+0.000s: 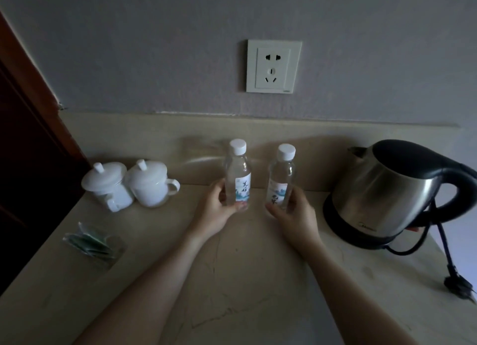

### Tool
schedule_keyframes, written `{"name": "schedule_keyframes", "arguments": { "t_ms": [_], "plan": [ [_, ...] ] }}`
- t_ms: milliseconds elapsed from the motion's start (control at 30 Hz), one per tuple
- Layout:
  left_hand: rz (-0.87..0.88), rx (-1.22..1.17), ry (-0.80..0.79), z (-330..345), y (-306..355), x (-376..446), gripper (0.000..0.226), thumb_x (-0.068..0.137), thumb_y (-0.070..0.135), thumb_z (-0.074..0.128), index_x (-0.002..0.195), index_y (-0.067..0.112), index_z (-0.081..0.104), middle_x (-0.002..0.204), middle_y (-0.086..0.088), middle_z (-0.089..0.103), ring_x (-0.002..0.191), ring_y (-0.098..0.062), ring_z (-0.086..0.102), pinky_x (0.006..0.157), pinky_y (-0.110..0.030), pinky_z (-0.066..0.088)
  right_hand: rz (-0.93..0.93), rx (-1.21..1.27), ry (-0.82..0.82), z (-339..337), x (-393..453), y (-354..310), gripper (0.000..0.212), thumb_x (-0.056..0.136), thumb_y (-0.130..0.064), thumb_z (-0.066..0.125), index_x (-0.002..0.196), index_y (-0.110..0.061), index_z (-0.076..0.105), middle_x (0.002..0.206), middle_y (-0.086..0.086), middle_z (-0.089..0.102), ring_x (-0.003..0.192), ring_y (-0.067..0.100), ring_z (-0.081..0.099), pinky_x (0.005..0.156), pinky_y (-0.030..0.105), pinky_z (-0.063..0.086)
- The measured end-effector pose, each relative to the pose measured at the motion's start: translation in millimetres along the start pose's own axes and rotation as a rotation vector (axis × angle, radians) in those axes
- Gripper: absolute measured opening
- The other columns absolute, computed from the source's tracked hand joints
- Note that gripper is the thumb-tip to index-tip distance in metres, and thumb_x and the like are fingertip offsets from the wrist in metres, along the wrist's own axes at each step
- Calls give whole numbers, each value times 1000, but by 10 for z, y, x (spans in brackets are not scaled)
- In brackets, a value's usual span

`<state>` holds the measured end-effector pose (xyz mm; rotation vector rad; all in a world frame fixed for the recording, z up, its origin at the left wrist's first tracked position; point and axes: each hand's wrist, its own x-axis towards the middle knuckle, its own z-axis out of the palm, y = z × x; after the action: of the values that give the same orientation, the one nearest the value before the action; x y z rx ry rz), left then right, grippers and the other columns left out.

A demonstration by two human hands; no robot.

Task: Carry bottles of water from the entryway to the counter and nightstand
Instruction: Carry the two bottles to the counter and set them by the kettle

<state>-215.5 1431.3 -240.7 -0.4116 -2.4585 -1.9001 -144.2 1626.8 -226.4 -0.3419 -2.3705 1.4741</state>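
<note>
Two clear water bottles with white caps and white labels stand upright on the beige stone counter (245, 280), close to its back wall. My left hand (215, 210) grips the left bottle (237, 174) around its lower part. My right hand (294, 215) grips the right bottle (281, 177) near its base. The two bottles are a short gap apart. Whether their bases touch the counter is hidden by my fingers.
Two white lidded cups (129, 184) stand at the left. A steel electric kettle (392, 192) sits on its base at the right, its cord and plug (459, 285) trailing to the counter's right edge. Sachets in a clear holder (93, 244) lie front left. A wall socket (273, 66) is above.
</note>
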Motion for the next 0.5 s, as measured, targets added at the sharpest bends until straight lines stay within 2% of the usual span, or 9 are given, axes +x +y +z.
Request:
{"name": "schedule_keyframes", "arguments": {
  "t_ms": [67,133,233,333,433,500],
  "plan": [
    [-4,-9,8,22,-14,58,58,75,3,82,120,22,50,110,12,66,93,12,63,85,-15,46,12,13,3,44,52,-10,38,75,-32,81,105,-33,58,90,-22,68,82,-15,62,68,17,48],
    [10,11,5,28,-46,102,59,77,9,81,124,24,48,114,15,64,98,11,62,90,-17,46,13,11,-3,87,86,-13,35,77,-31,80,103,-38,58,90,-22,68,82,-15,62,69,16,47],
    [46,62,-6,23,-78,141,52,79,14,80,124,23,55,117,8,66,106,0,65,95,-26,52,3,-6,-6,130,132,-8,33,78,-32,79,99,-46,56,93,-21,69,85,-11,63,73,18,50],
    [116,80,12,30,-105,165,50,79,19,79,125,18,59,120,-1,60,112,-13,64,100,-39,52,-3,-21,-9,160,165,2,33,80,-31,77,107,-39,59,94,-21,70,86,-11,64,74,17,49],
    [105,52,13,71,-133,185,54,79,22,78,128,16,57,123,-1,62,114,-12,64,101,-42,51,-11,-44,-16,187,175,11,32,83,-30,76,109,-34,58,91,-24,68,83,-16,62,71,12,47],
    [69,21,-6,106,-147,194,54,81,16,78,127,21,52,123,3,64,113,-8,64,101,-38,51,-15,-56,-21,207,189,24,31,84,-30,75,109,-33,57,90,-23,67,83,-14,62,72,15,49]
  ]
}}
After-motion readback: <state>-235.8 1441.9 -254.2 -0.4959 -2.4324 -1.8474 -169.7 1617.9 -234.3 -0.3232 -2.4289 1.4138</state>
